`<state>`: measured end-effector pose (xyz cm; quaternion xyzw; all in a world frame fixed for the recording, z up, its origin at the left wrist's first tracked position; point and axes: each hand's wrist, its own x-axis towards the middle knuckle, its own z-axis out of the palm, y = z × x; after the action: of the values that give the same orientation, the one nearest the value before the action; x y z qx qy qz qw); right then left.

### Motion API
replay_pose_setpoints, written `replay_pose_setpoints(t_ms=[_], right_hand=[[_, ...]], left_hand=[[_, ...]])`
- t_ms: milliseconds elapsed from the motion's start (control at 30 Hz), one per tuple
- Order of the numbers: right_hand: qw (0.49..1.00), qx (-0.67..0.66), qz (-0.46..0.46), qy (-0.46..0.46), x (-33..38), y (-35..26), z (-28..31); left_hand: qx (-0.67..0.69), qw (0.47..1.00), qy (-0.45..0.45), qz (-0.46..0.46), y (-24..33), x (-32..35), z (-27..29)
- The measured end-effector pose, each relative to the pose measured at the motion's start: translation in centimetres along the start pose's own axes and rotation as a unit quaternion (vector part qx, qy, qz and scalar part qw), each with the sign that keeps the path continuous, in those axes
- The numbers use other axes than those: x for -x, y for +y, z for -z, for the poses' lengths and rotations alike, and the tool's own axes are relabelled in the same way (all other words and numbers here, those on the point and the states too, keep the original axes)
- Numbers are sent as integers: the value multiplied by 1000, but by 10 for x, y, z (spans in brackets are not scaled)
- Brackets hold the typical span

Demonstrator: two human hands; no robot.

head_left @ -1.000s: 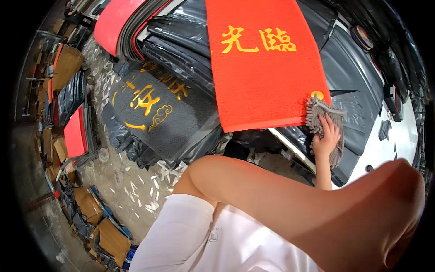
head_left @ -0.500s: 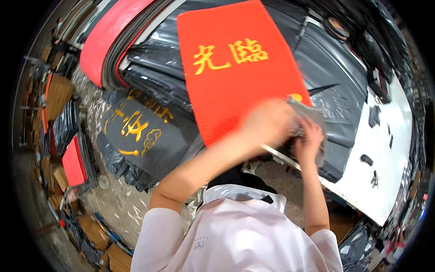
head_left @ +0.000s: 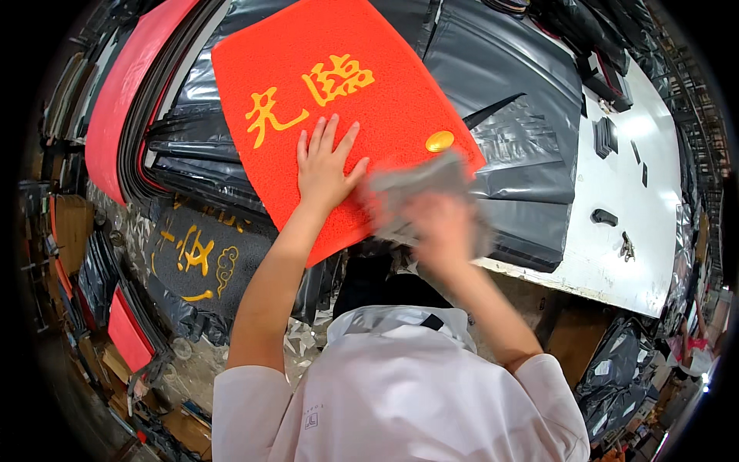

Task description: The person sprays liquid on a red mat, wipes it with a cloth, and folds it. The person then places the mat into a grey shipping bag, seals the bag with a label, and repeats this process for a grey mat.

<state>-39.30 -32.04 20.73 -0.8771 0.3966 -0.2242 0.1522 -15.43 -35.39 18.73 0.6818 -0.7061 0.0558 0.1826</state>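
A red textured mat with yellow characters lies over black plastic sheeting on the table. My left hand rests flat on it, fingers spread, just below the characters. In my right hand, smeared by motion, is a grey cloth over the mat's near right corner. Just beyond the cloth, a shiny yellow oval piece sits on the mat. The fingers of my right hand are partly hidden by the blur and the cloth.
Black plastic sheeting covers much of the white tabletop, where a black cutter-like tool and keys lie. Left stand bent pink-red mats. A dark grey mat with yellow designs hangs lower left.
My left hand has left the cloth and moved left onto the mat. The right hand has brought the cloth leftward over the mat's near corner. The whole view has shifted.
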Motion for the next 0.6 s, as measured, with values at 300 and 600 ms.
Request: replay_pose_setpoints(t_ms=[300, 600], right_hand=[[969, 184, -160, 43, -38, 103, 48], [994, 44, 90, -52, -53, 56, 7]], left_hand=[[9, 1000, 14, -1, -5, 2, 3], [20, 1000, 20, -9, -6, 1, -1]])
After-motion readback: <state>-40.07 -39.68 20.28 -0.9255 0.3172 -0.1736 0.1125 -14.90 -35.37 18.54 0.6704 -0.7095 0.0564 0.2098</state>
